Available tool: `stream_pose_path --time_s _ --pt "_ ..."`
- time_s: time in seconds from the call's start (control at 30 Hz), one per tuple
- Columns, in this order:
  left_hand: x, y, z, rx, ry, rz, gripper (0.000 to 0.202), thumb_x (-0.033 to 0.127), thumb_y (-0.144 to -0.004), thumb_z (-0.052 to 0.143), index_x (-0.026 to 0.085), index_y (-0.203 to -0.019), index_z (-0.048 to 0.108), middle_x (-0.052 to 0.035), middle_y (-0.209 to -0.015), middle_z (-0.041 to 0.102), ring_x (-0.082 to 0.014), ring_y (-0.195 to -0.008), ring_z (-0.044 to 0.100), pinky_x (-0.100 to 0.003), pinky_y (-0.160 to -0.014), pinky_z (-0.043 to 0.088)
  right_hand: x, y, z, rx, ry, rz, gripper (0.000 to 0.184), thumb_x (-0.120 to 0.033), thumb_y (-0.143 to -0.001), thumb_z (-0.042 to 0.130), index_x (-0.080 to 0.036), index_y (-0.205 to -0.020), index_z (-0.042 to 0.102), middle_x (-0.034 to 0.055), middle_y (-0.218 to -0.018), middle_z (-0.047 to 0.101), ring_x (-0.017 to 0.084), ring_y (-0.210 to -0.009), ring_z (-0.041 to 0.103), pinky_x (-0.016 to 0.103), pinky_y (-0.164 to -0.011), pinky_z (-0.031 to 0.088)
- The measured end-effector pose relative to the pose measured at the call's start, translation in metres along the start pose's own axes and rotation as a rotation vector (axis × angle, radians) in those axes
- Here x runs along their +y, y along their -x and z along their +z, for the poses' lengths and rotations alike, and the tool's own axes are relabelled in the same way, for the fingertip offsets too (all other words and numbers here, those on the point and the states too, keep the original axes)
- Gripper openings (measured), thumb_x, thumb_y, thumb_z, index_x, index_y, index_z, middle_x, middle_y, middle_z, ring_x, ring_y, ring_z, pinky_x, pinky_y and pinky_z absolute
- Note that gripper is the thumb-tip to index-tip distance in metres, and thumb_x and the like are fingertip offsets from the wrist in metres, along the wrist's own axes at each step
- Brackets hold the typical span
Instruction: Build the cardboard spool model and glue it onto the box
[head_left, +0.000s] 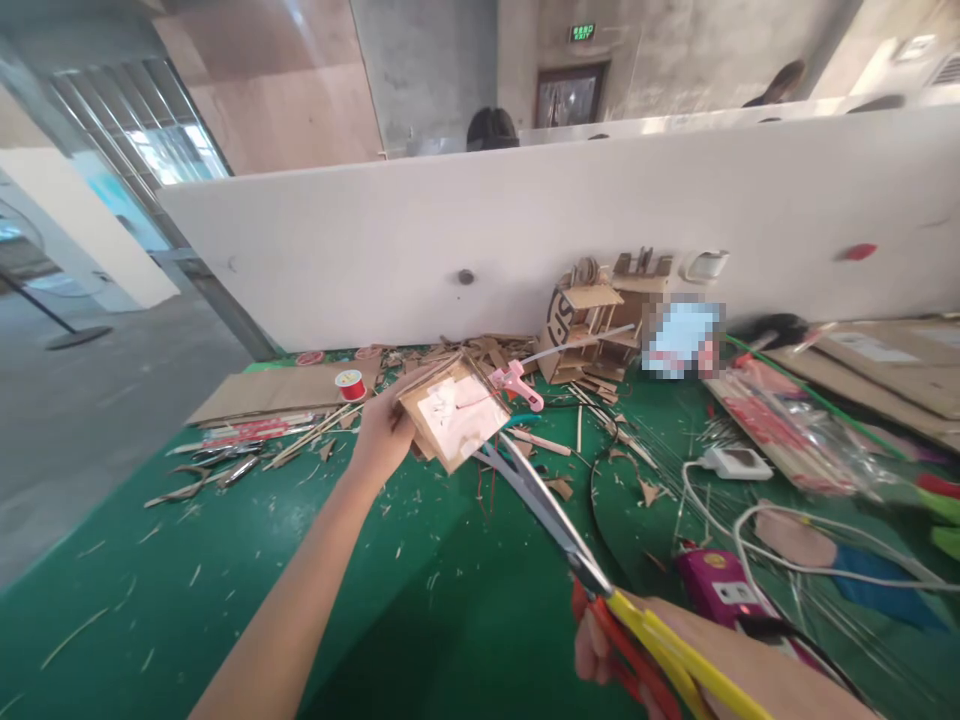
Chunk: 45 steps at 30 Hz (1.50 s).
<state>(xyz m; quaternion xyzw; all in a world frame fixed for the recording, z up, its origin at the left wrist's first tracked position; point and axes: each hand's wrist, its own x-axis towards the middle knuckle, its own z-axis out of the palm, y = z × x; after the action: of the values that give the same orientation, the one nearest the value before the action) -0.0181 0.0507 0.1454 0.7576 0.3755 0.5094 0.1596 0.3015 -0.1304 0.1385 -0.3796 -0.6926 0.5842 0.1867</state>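
My left hand is closed around the side of a small cardboard box, held tilted above the green table. The face turned toward me carries pale, torn-looking paper with a dark mark. From the lower right, my right hand grips a pair of scissors with red and yellow handles. The blades stand slightly apart, their tips at the box's lower right edge; whether they touch it I cannot tell. Just behind the box lies a pink hot glue gun.
Cardboard scraps and thin sticks litter the green table. A red thread spool stands left, a cardboard shelf model behind. To the right are a white charger, a purple power strip and cables. A white partition borders the back.
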Motion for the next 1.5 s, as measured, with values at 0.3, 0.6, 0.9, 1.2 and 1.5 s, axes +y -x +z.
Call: stream_pose_path --time_s 0.3,0.6,0.9,1.2,1.5 --pt "-0.026 -0.022 0.000 0.125 -0.160 0.054 0.039 0.019 -0.084 0.051 0.018 -0.120 0.064 -0.0059 -0.123 0.067 -0.0232 -0.114 0.062 -0.036 -0.099 0.048 0.005 -0.034 -0.010 -0.046 0.211 -0.116 0.055 -0.060 -0.083 0.049 -0.016 -0.116 0.057 0.0135 -0.109 0.063 0.023 -0.091 0.062 0.035 -0.079 0.053" --pt "-0.046 -0.026 0.021 0.066 -0.072 0.038 0.044 0.013 -0.082 0.050 0.020 -0.123 0.063 -0.0052 -0.127 0.064 -0.0242 -0.121 0.058 -0.037 -0.103 0.045 -0.001 -0.077 -0.018 -0.021 0.235 -0.175 0.062 -0.067 -0.090 0.029 -0.015 -0.114 0.053 0.0159 -0.109 0.063 0.025 -0.095 0.061 0.037 -0.083 0.051" --pt "-0.066 -0.043 0.030 0.101 -0.071 0.029 0.045 0.009 -0.080 0.046 0.016 -0.120 0.064 -0.0078 -0.121 0.068 -0.0228 -0.109 0.065 -0.032 -0.093 0.051 0.012 -0.105 -0.027 -0.025 0.143 -0.147 0.068 -0.071 -0.088 0.031 -0.012 -0.115 0.051 0.0167 -0.110 0.061 0.025 -0.097 0.058 0.039 -0.084 0.051" --pt "-0.082 -0.045 0.031 0.102 -0.077 0.012 0.045 0.010 -0.078 0.047 0.016 -0.118 0.065 -0.0077 -0.118 0.069 -0.0227 -0.110 0.065 -0.032 -0.094 0.050 0.010 -0.129 -0.026 0.030 0.120 -0.168 0.061 -0.068 -0.089 0.034 -0.014 -0.113 0.050 0.0157 -0.108 0.060 0.026 -0.101 0.058 0.042 -0.089 0.049" --pt "-0.090 -0.045 0.027 0.129 -0.090 -0.031 0.037 0.013 -0.078 0.049 0.014 -0.110 0.068 -0.0082 -0.108 0.073 -0.0248 -0.113 0.062 -0.035 -0.097 0.050 0.014 -0.128 -0.027 0.029 0.061 -0.147 0.063 -0.071 -0.088 0.035 -0.015 -0.112 0.049 0.0156 -0.110 0.059 0.026 -0.103 0.057 0.042 -0.089 0.049"
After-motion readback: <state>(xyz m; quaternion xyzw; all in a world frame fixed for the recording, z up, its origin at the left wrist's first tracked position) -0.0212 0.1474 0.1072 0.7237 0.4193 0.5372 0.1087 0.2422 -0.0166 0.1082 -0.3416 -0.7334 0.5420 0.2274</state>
